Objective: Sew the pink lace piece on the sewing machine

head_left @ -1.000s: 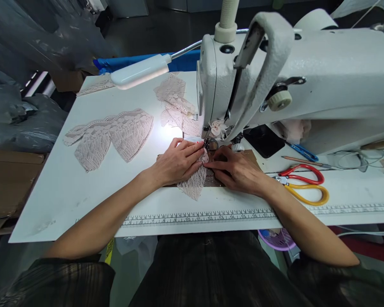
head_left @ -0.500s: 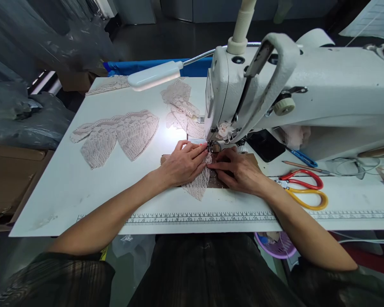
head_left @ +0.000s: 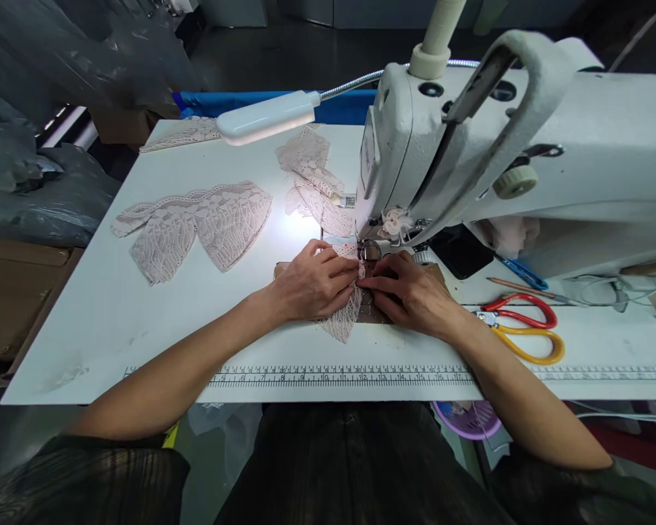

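A pale pink lace piece [head_left: 342, 324] lies under the needle area of the white sewing machine [head_left: 399, 138], its pointed end toward me. My left hand [head_left: 317, 283] rests over it from the left, fingers bent and closed on the lace near its right edge. From the other side my right hand [head_left: 412, 295] pinches that same edge between thumb and fingertips, just in front of the presser foot. Beneath the lace and both hands is a brown sheet [head_left: 372, 313], partly covered. The fingertips of the two hands almost meet.
More lace pieces [head_left: 197, 226] lie at left, with a crumpled lace strip [head_left: 317, 189] behind my left hand. A lamp [head_left: 267, 117] hangs above. At right are scissors [head_left: 525, 328], a black phone [head_left: 462, 251], blue snips [head_left: 525, 273] and a pencil [head_left: 519, 286]. A printed ruler [head_left: 328, 377] runs along the front edge.
My left fingers have drawn back from the presser foot and are more bent, showing more lace behind them. My right hand keeps its pinch. The whole view has shifted slightly.
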### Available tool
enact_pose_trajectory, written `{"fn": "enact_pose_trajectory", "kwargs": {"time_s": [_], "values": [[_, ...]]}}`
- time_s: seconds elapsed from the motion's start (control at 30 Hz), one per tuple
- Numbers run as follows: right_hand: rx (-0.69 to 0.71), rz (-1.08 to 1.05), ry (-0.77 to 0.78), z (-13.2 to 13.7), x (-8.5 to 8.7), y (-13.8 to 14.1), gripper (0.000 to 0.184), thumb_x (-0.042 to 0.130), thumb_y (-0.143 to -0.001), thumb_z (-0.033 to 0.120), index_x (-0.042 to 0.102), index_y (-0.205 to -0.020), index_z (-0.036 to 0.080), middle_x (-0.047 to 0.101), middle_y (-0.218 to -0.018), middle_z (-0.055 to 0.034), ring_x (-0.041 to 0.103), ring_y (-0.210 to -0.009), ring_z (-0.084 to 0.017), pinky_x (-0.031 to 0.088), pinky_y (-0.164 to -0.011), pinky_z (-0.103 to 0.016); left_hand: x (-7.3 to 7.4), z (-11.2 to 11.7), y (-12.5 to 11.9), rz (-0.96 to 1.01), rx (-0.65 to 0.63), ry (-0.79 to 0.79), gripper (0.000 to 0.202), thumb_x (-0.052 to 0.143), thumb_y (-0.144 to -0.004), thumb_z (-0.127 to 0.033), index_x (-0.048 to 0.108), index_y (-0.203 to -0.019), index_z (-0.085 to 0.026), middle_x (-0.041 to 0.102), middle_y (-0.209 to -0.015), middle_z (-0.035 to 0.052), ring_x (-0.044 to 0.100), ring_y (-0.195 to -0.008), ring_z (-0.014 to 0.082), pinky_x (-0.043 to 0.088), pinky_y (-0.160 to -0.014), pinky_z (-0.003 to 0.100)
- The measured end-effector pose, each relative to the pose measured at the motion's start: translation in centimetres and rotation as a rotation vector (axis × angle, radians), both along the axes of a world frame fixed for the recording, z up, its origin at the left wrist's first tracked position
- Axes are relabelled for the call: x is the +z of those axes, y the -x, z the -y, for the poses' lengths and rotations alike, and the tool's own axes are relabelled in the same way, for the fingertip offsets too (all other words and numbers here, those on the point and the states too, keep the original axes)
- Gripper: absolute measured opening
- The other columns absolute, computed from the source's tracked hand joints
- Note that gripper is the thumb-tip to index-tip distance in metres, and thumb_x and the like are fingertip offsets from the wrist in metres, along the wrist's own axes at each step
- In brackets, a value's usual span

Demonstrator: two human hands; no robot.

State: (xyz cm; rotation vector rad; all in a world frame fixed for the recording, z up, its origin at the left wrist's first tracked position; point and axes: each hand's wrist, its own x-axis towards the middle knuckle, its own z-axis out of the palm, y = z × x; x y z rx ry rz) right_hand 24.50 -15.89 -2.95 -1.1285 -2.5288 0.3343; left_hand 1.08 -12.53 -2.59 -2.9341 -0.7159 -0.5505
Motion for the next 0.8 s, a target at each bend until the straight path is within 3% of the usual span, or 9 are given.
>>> {"fn": "enact_pose_trajectory", "kwargs": {"time_s": [0.23,0.47,0.8], "values": [[-0.037,0.07,-0.04,0.1,0.3,0.5,0.033,0.051,-0.095,0.022,0.07,-0.121,0.02,0.062,-0.108,-0.0159,0.052,-0.103,-0.03,0.049,-0.086,-0.046,0.5,0.3,0.1,-0.103,0.061,0.06,0.036,0.046,-0.098,-0.038,0.064,-0.119,-0.016,0.064,-0.129,0.0108,0.062,-0.099,0.0258,0.043,-0.097,0.048],[-0.114,0.183,-0.092,0.2,0.4,1.0,0.035,0.047,-0.095,0.023,0.067,-0.124,0.02,0.06,-0.102,-0.0168,0.047,-0.1,-0.032,0.047,-0.078,-0.043,0.2,0.2,-0.2,-0.121,0.123,0.05,0.04,0.044,-0.099,-0.038,0.062,-0.124,-0.012,0.059,-0.136,0.0148,0.06,-0.108,0.0283,0.044,-0.096,0.048],[-0.242,0.316,-0.075,0.3,0.7,2.1,0.036,0.039,-0.097,0.021,0.062,-0.124,0.019,0.059,-0.102,-0.0192,0.048,-0.094,-0.032,0.043,-0.071,-0.042,0.3,-0.1,-0.8,-0.096,0.206,0.117,0.042,0.041,-0.1,-0.038,0.061,-0.125,-0.011,0.062,-0.127,0.0163,0.059,-0.103,0.0277,0.044,-0.089,0.044]]}}
